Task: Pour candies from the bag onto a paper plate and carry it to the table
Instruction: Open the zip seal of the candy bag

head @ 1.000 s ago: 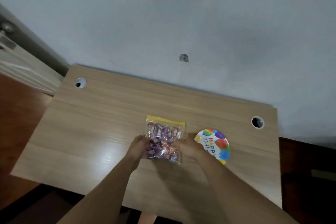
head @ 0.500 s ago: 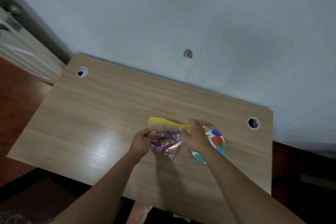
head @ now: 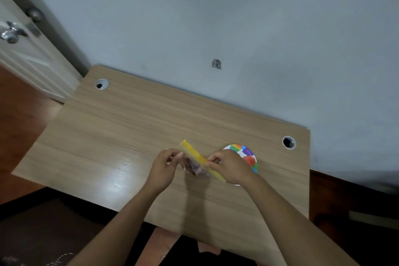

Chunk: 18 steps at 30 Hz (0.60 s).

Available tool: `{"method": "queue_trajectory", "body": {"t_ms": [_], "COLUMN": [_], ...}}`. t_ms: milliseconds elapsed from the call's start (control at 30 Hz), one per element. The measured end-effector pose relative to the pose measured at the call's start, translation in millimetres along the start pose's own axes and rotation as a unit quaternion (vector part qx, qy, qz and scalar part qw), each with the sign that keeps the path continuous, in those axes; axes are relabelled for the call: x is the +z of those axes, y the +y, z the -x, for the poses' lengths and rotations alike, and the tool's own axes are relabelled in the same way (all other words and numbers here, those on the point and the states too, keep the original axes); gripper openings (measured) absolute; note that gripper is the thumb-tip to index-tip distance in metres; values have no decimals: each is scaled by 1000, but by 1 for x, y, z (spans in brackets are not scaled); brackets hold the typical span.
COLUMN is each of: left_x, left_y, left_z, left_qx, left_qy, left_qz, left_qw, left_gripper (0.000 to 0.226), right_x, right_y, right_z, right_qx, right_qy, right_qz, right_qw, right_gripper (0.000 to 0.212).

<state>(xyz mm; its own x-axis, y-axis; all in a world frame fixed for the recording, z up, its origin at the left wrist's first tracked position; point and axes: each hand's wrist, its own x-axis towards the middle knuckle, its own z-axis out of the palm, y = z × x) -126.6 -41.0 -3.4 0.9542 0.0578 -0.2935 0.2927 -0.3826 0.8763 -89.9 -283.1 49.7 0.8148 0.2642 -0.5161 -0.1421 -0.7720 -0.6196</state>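
Observation:
A clear zip bag of candies (head: 195,163) with a yellow seal strip is held upright above the wooden desk (head: 121,140), its yellow top turned towards me. My left hand (head: 165,167) pinches the bag's left side near the top. My right hand (head: 230,166) pinches the yellow strip on the right. The wrapped purple and pink candies show blurred below the strip. A colourful birthday paper plate (head: 247,155) lies flat on the desk just right of the bag, partly hidden behind my right hand.
The desk stands against a grey wall and has two round cable holes, at the back left (head: 102,84) and the back right (head: 288,142). A white door with metal knobs (head: 10,35) is at the far left. Brown floor borders the desk.
The bag has been lifted off the desk and tipped upright, so its yellow strip now faces me. Both hands moved from the bag's sides up to its top edge.

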Motion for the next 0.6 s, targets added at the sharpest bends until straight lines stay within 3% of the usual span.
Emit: {"method": "queue_trajectory", "body": {"t_ms": [100,167,233,367,600], "left_x": [-2,2,8,18,26], "left_y": [4,20,41,66,71], "left_z": [14,30,48,73,84], "left_qx": [-73,-109,-161,-212,-222], "left_qy": [74,90,34,-106,-144], "left_qz": [11,53,141,237,334], "left_qw": [995,989,976,942,905], "left_gripper": [36,31,26,40,21], "right_x": [1,2,5,10,13], "right_y": [-3,-5,-4,-1,2], "right_z": [12,20,27,43,77], "right_qx": [28,40,61,95,74], "right_qy": [12,6,3,-10,-57], "right_qz": [-58,-79,-99,-157,-289], "right_qw": [998,996,993,983,953], "right_gripper": [4,11,18,26,38]}}
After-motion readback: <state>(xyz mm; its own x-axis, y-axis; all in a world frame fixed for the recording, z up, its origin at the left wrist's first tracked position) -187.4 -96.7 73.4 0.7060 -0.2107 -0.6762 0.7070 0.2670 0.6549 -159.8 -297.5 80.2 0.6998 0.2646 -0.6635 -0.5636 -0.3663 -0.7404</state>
